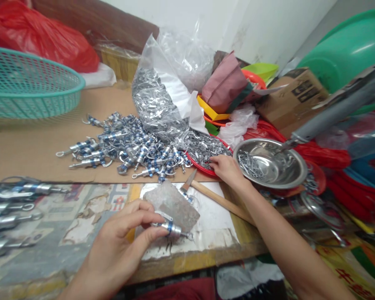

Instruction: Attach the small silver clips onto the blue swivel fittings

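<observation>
Between the thumb and fingers of my left hand (125, 233) is a metal fitting (172, 229) with a blue band and an eyelet end, held above the front edge of a grey block (175, 205). My right hand (226, 167) reaches over the red tray (203, 168) of small metal clips, its fingertips pinched at the clips; what they hold is too small to make out. A hammer (218, 198) lies between the block and my right forearm. Behind the block spreads a pile of similar blue-banded fittings (137, 146).
A steel bowl (270, 181) with small metal parts sits right of the tray. Behind the tray leans a clear bag of clips (156, 104). A teal basket (34, 102) stands at the left, with more fittings (9, 221) in front. A grey metal bar (337, 110) slants over the right side.
</observation>
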Tool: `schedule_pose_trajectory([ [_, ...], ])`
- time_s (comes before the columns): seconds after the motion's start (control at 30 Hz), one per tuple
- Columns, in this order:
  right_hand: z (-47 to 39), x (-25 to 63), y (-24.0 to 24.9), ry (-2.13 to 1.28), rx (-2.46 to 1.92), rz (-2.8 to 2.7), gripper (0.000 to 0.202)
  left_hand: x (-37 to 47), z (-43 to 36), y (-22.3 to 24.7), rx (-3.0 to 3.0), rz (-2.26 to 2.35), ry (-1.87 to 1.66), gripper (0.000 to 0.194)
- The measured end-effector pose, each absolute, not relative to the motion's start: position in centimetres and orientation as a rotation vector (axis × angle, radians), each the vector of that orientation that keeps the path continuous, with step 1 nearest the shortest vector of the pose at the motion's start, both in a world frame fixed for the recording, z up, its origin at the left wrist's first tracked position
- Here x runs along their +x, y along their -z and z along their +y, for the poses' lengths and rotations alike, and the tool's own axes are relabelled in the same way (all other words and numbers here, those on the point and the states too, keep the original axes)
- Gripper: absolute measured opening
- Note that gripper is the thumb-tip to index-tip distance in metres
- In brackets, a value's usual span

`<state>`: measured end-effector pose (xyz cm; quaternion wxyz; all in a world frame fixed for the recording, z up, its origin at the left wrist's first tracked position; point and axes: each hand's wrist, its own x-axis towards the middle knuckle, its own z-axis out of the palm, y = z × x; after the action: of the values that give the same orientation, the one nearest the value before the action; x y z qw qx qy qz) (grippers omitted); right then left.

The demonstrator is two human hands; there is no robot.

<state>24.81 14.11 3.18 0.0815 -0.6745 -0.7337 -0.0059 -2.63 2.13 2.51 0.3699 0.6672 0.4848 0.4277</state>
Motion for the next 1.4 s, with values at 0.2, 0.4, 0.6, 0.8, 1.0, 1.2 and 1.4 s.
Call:
schedule_pose_trajectory([
  [0.2,16.1,24.0,-3.7,0.003,-2.123,-2.301,0.028,-2.7,2.0,-2.8,1.658,1.272,-1.156,0.012],
  [0.4,13.5,23.3,-5.7,0.019,-1.898,-2.228,0.030,-3.0,1.8,-2.9,1.628,1.231,-1.137,0.016],
  [0.6,4.9,16.7,-6.2,-0.640,-1.159,-1.947,0.010,-3.0,1.9,-2.7,1.592,1.251,-1.140,0.021],
  [0.8,2.4,14.5,-5.1,-0.823,-0.886,-1.912,0.015,-2.9,1.9,-3.0,1.578,1.205,-1.144,0.027],
  [1.0,2.6,15.1,-4.6,-0.847,-0.856,-1.901,0.013,-2.7,2.0,-3.2,1.540,1.216,-1.129,0.020],
  [1.2,1.7,16.0,-3.8,-0.241,-0.682,-2.185,0.018,-2.9,1.9,-4.0,1.431,1.231,-1.088,0.011],
  [1.4,1.8,16.6,-4.6,0.019,-0.570,-2.346,0.022,-2.9,1.6,-4.8,1.719,1.294,-1.232,0.012],
])
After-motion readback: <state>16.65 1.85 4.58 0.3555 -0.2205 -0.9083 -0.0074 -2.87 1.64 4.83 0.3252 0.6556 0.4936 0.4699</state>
